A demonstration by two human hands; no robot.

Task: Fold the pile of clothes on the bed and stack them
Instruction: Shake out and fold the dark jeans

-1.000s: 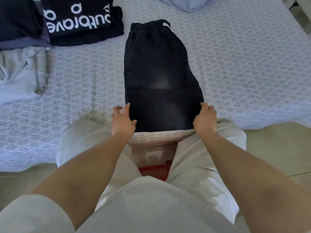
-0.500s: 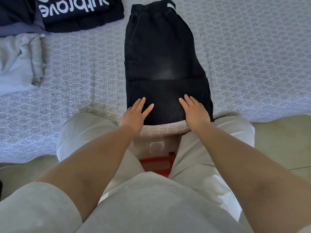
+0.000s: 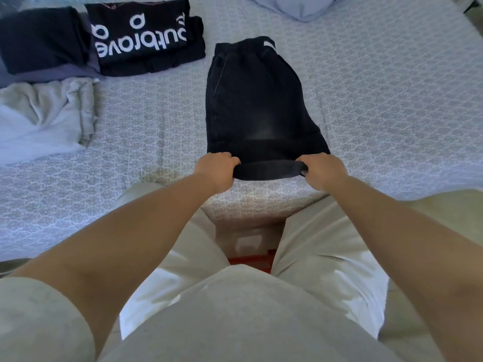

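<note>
Black shorts (image 3: pixel 257 105) lie flat mid-bed (image 3: pixel 392 100), waistband far, faded patch near the hem (near edge lifted). Left hand (image 3: pixel 215 169) and right hand (image 3: pixel 322 172) each grip a hem corner. Folded clothes (image 3: pixel 104 40) far left.

We see the shorts (image 3: pixel 258 105) lying on the bed (image 3: pixel 392 100) near the middle of its near edge, waistband toward the far edge. Our left hand (image 3: pixel 215 168) grips the near-left corner of the shorts, our right hand (image 3: pixel 322 171) the near-right corner. Toward the far-left corner of the bed lies a printed folded shirt (image 3: pixel 146 37), a folded garment (image 3: pixel 41 40) left of it, and a crumpled sweatshirt (image 3: pixel 44 116) in front of those. A pillow (image 3: pixel 295 5) lies at the far edge.
</note>
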